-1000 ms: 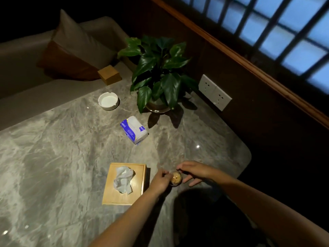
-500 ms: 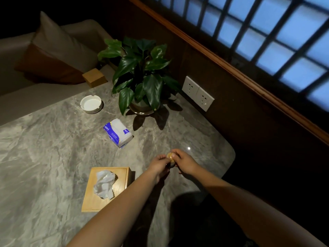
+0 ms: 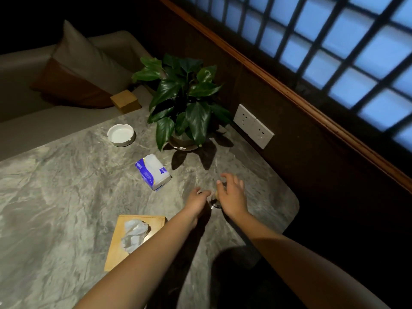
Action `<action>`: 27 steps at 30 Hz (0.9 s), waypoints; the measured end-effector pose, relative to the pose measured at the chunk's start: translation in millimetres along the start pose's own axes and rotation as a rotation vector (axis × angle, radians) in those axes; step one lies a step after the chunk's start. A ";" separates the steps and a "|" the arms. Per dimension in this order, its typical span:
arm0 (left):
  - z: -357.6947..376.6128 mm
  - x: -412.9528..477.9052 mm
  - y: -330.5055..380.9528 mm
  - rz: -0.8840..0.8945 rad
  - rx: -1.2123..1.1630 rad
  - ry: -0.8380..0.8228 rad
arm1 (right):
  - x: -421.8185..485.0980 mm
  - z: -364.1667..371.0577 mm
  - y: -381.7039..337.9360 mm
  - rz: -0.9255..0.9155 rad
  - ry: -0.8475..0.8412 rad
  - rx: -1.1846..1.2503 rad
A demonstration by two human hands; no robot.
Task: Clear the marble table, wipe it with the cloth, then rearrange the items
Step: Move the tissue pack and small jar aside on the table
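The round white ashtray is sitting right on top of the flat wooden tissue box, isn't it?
Not quite. The head view shows the round white ashtray sitting on the grey marble table, near the green potted plant, apart from the flat wooden tissue box.

Looks like a dim lounge or tea-room booth: a marble tabletop (image 3: 66, 186) flanked by a cushioned sofa (image 3: 26, 70), ashtray (image 3: 120, 134), potted plant (image 3: 185, 103), lattice window (image 3: 334, 41).
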State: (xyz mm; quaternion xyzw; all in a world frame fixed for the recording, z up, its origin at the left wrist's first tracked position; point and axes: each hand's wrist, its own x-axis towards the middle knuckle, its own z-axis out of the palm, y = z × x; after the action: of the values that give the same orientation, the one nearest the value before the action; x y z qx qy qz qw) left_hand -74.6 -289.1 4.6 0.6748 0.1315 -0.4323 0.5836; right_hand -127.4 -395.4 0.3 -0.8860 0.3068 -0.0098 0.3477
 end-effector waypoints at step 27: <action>-372.8 -203.1 -137.1 0.308 0.074 0.867 | -159.2 233.7 -286.1 -0.962 -0.674 -0.284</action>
State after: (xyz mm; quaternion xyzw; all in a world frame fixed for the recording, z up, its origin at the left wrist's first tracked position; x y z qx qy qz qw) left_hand -128.0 152.3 41.4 0.8253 0.2460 -0.0230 0.5078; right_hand -49.1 -2.2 32.3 -0.9174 -0.2571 0.1562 0.2605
